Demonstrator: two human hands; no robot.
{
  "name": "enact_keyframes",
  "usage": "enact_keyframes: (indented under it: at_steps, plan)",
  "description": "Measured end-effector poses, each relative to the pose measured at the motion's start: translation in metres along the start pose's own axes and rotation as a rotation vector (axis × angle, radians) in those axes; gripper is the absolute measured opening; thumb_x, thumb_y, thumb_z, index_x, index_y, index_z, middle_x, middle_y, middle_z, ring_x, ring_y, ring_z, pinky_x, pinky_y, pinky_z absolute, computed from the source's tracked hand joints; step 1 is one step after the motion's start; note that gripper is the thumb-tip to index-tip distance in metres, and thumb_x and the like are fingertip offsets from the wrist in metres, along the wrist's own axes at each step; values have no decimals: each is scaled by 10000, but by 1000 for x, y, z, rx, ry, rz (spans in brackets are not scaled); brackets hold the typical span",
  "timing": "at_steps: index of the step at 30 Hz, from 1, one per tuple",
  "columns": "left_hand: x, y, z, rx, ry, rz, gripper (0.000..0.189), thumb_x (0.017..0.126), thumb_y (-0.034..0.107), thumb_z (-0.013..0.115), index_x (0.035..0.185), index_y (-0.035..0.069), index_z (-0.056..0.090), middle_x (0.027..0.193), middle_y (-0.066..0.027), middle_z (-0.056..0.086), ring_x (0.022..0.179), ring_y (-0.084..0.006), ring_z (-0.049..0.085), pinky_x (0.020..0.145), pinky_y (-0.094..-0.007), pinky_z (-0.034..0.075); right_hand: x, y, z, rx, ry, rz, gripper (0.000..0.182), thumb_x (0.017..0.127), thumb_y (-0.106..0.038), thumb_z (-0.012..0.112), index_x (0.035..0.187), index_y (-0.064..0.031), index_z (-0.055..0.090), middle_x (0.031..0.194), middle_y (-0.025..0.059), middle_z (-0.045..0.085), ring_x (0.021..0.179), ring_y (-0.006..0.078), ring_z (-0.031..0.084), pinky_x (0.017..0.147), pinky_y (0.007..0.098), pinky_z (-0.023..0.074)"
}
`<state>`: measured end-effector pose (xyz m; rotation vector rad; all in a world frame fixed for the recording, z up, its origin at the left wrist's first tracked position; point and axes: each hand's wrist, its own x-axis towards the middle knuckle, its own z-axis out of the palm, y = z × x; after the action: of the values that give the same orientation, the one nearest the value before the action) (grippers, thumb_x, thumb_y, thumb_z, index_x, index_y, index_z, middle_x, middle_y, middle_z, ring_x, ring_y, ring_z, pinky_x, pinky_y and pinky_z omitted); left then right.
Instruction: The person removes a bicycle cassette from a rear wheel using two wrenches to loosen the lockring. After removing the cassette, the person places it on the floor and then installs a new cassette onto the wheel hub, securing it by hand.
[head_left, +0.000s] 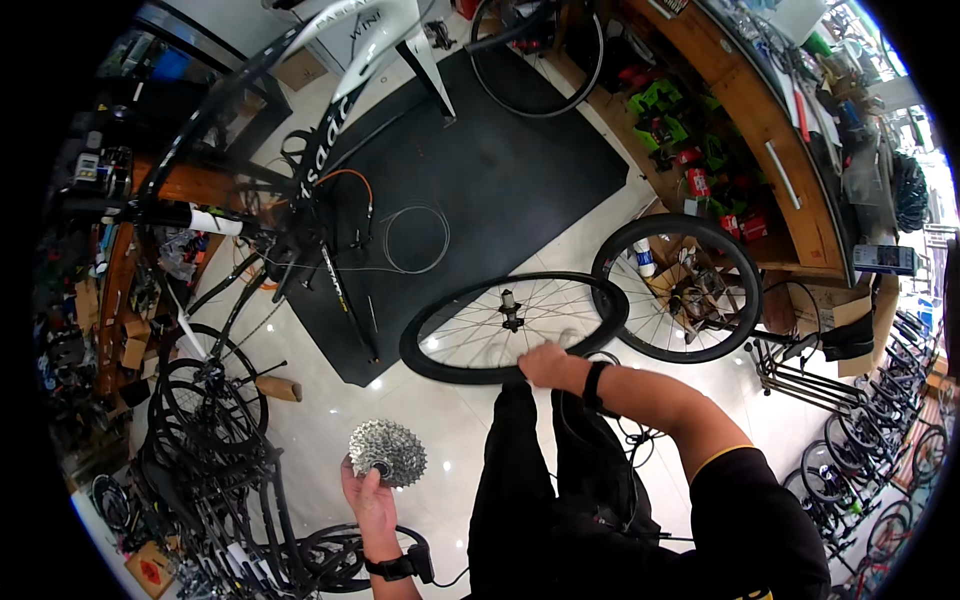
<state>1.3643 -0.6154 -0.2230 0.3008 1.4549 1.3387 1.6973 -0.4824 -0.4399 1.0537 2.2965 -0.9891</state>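
My left hand (367, 491) holds a silver bicycle cassette (388, 453) by its centre, thumb on a dark ring, low and left of my legs. With my right hand (544, 364) I grip the near rim of a black bicycle wheel (450, 372). The wheel is tilted in front of my knees, and its hub (511, 309), with a bare freehub body, points up. Just behind and to the right, a second black-rimmed wheel (752, 300) leans near cardboard boxes. A white and black bicycle frame (360, 82) hangs at the upper left.
A black mat (487, 165) lies on the tiled floor, with a coiled cable (448, 232) over it. Wooden cabinets (795, 172) line the right side. Several bicycles (217, 420) crowd the lower left. A further wheel (536, 112) stands at the mat's far edge.
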Motion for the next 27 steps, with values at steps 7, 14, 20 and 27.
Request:
enact_keyframes:
  at_steps: [7, 14, 20, 27]
  plan:
    - [-26, 21, -22, -46, 93, 30, 533, 832, 32, 662, 1297, 3, 402, 1247, -149, 536, 1149, -287, 553, 981, -476, 486, -48, -13, -194, -115, -20, 49, 216, 806, -146, 598, 971, -37, 687, 971, 156, 711, 941, 330, 691, 783, 450, 549]
    - [-25, 33, -11, -50, -14, 87, 536, 862, 100, 690, 1297, -31, 405, 1247, -146, 546, 1134, -264, 567, 990, -430, 467, -134, 22, -273, -180, 73, 160, 260, 777, -192, 648, 1017, -107, 703, 1004, 112, 698, 1015, 301, 660, 821, 460, 528]
    - [1, 44, 16, -43, -63, 74, 596, 852, 127, 724, 1301, -49, 375, 1234, -152, 536, 1128, -275, 561, 989, -435, 473, -181, 66, -349, -178, 121, 267, 367, 770, -147, 645, 1133, -151, 695, 1103, 108, 681, 1070, 308, 632, 866, 441, 524]
    - [48, 50, 100, -4, -99, 39, 610, 856, 108, 711, 1322, -48, 349, 1249, -161, 525, 1129, -283, 559, 984, -454, 478, -144, 229, -365, -115, 380, 359, 412, 738, -47, 626, 1142, -106, 683, 1064, 155, 682, 1057, 343, 630, 853, 465, 511]
